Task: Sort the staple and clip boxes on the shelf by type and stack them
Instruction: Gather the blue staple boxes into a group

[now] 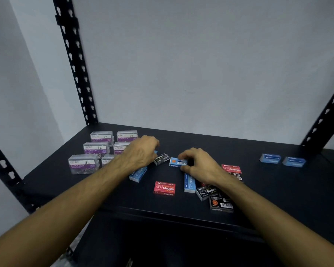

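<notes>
Pinched between your right hand's (199, 166) thumb and curled fingers is a blue staple box (176, 162), barcode side up, low over the black shelf (278, 189) near mid-frame.

Head view, clock directions taken from that box:
- Your left hand (143, 151), at 9 o'clock, lies knuckles up with the fingers curled down; whether they grip anything cannot be told. Its fingertips are just beside a black staple box (161, 158).
- A second blue staple box (138, 174) shows at 8 o'clock, partly under the left wrist.
- A red staple box (164, 188) lies alone at 6 o'clock.
- A third blue staple box (189, 183), at 5 o'clock, runs lengthwise under the right palm.
- Two more black staple boxes (207, 191) (221, 204) sit at 5 o'clock, touching, near the shelf's front edge.
- Another red staple box (232, 169) lies at 3 o'clock, behind the right wrist.
- Two further blue boxes (270, 158) (293, 161) sit side by side far out at 3 o'clock, well apart from the rest.
- Six clear paper clip boxes (84, 163) with purple labels stand in two columns at 9 to 10 o'clock.
- Perforated black uprights (73, 60) frame the shelf against a pale wall (201, 54).
</notes>
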The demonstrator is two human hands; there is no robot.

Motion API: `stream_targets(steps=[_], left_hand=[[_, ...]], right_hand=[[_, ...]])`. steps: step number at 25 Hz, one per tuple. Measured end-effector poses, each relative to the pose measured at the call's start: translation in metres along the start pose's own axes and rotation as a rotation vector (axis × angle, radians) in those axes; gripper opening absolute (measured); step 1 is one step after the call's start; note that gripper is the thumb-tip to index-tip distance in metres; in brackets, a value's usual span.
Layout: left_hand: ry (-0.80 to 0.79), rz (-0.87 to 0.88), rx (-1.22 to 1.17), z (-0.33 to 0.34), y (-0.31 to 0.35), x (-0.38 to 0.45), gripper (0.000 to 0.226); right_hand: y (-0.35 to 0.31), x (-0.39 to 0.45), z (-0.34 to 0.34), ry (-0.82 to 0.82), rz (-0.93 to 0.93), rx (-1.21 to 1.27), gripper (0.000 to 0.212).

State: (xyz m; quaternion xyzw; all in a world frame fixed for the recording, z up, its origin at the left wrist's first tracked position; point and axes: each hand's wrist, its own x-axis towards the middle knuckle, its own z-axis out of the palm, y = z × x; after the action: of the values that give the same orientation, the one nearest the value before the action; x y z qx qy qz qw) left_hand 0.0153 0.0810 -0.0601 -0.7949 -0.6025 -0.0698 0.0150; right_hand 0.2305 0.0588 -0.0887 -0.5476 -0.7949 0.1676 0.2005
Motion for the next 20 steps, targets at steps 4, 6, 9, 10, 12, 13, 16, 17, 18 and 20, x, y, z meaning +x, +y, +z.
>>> stream_targets(steps=[4, 6, 9, 10, 12, 13, 16, 17, 18, 20], left_hand=[[-0.019, 0.0, 0.073, -0.005, 0.003, 0.0, 0.031], [-0.033, -0.005, 0.091, -0.008, 0.003, 0.001, 0.031], [-0.064, -0.012, 0.075, -0.009, 0.002, 0.004, 0.031], [-0.076, -0.012, 0.046, -0.009, 0.002, 0.005, 0.03], [-0.09, -0.003, -0.023, -0.007, -0.001, 0.008, 0.026], [-0.095, 0.002, -0.056, -0.005, -0.002, 0.01, 0.025], [-0.135, 0.016, -0.167, -0.003, -0.003, 0.014, 0.033], [-0.144, 0.025, -0.193, -0.003, -0.003, 0.015, 0.036], [-0.149, 0.041, -0.212, -0.003, -0.002, 0.015, 0.038], [-0.151, 0.074, -0.248, -0.004, 0.0, 0.016, 0.041]], right_hand=[[0.002, 0.001, -0.002, -0.017, 0.003, 0.024, 0.027], [0.002, 0.001, -0.001, -0.018, 0.003, 0.033, 0.027], [0.002, 0.0, -0.002, -0.014, -0.006, 0.035, 0.028], [0.003, -0.001, -0.004, -0.013, -0.013, 0.03, 0.028], [0.004, -0.002, -0.007, -0.013, -0.022, 0.011, 0.028], [0.006, -0.003, -0.008, -0.013, -0.022, -0.002, 0.028], [0.011, -0.005, -0.011, -0.015, -0.007, -0.04, 0.03], [0.012, -0.005, -0.012, -0.017, 0.0, -0.045, 0.031], [0.014, -0.006, -0.013, -0.021, 0.007, -0.048, 0.032], [0.017, -0.005, -0.016, -0.028, 0.014, -0.054, 0.031]])
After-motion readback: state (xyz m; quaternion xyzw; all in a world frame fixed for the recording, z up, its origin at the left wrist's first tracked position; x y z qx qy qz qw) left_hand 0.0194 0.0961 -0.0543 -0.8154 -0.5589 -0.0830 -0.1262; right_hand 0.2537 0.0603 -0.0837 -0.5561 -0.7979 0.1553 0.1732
